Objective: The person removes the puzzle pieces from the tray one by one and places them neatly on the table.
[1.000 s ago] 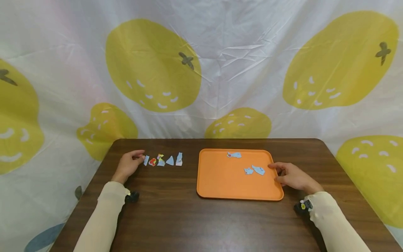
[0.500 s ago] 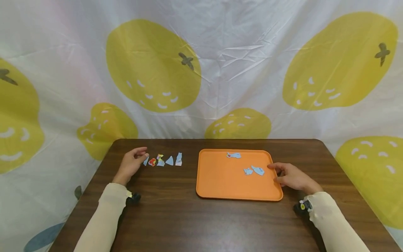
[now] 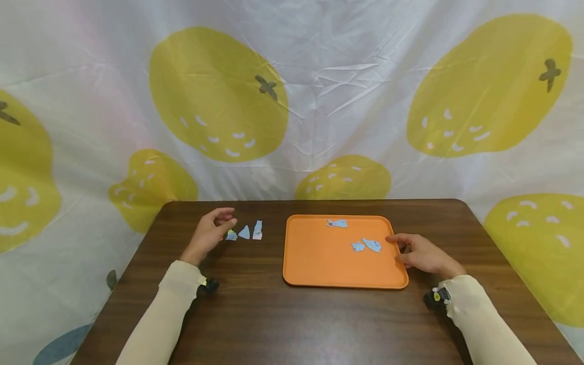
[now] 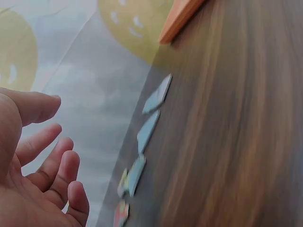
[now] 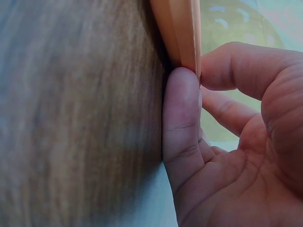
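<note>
My left hand (image 3: 209, 234) hovers over the left end of a row of irregular flat cut-out pieces, fingers relaxed and nothing seen between them. In the left wrist view that row shows a tall pale blue piece (image 4: 157, 96), a blue triangular piece (image 4: 148, 132), a yellow-and-blue piece (image 4: 136, 176) and a red piece (image 4: 121, 214). The narrow strip seen earlier at the row's left is hidden. My right hand (image 3: 424, 256) pinches the right rim of an orange tray (image 3: 319, 263); in the right wrist view its fingers are at the tray edge (image 5: 182, 33).
On the tray lie a long blue piece (image 3: 337, 223) near the back rim and two other blue pieces (image 3: 371, 245) toward the right. A dark wooden table (image 3: 274, 324) carries everything. Behind it hangs a white curtain (image 3: 315, 126) with yellow fruit prints.
My left hand has moved right from the leftmost strip, now covering most of the red piece in the head view. My right hand stays at the tray; the head view has shifted slightly.
</note>
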The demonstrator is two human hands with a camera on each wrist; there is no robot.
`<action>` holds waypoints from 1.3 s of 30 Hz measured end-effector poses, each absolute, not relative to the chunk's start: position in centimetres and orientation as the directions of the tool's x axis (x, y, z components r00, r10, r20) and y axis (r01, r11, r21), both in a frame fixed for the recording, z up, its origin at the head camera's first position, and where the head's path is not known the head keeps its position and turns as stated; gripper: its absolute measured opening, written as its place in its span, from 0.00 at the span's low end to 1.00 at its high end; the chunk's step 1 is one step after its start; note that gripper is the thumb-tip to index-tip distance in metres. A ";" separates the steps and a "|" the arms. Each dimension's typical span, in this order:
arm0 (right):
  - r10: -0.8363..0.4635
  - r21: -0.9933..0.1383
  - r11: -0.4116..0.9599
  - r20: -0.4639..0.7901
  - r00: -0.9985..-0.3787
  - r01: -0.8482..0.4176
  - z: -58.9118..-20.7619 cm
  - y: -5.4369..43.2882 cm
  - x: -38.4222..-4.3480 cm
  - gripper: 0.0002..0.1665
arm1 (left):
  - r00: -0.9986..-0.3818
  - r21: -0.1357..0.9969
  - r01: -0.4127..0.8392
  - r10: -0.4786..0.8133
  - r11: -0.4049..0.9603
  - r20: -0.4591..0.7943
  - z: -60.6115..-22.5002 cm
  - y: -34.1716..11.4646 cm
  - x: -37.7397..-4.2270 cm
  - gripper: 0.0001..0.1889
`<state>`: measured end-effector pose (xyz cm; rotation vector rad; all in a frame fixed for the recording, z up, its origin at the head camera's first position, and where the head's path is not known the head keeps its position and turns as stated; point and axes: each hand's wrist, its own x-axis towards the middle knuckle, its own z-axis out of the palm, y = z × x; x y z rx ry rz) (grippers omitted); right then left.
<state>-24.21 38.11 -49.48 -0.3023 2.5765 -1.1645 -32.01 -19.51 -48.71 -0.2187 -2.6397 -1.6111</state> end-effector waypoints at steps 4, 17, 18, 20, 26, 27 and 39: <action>-0.311 -0.756 0.651 -0.177 -0.934 -0.074 -49.6 38.1 -24.1 0.37 | -0.984 0.870 0.170 0.123 0.462 0.127 -48.4 -18.0 -32.0 0.24; -0.315 -0.760 0.646 -0.176 -0.933 -0.074 -49.4 38.1 -23.7 0.37 | -0.961 0.861 0.227 0.250 0.456 0.121 -47.2 -12.2 -32.1 0.22; -0.316 -0.759 0.647 -0.176 -0.932 -0.076 -49.4 38.1 -23.7 0.37 | -0.958 0.859 0.232 0.260 0.456 0.121 -47.2 -11.7 -32.2 0.22; -0.317 -0.756 0.650 -0.174 -0.932 -0.080 -49.4 38.1 -23.8 0.37 | -0.953 0.854 0.243 0.276 0.459 0.123 -47.0 -10.8 -32.3 0.22; -0.315 -0.739 0.666 -0.162 -0.935 -0.096 -49.6 37.9 -24.2 0.37 | -0.943 0.842 0.269 0.306 0.468 0.131 -46.7 -8.4 -32.4 0.21; -0.316 -0.736 0.669 -0.162 -0.935 -0.099 -49.6 37.9 -24.2 0.37 | -0.942 0.840 0.271 0.310 0.470 0.131 -46.7 -8.1 -32.5 0.21; -0.322 -0.752 0.654 -0.174 -0.930 -0.086 -49.5 38.0 -24.2 0.37 | -0.928 0.852 0.269 0.357 0.450 0.104 -47.3 -3.8 -33.4 0.22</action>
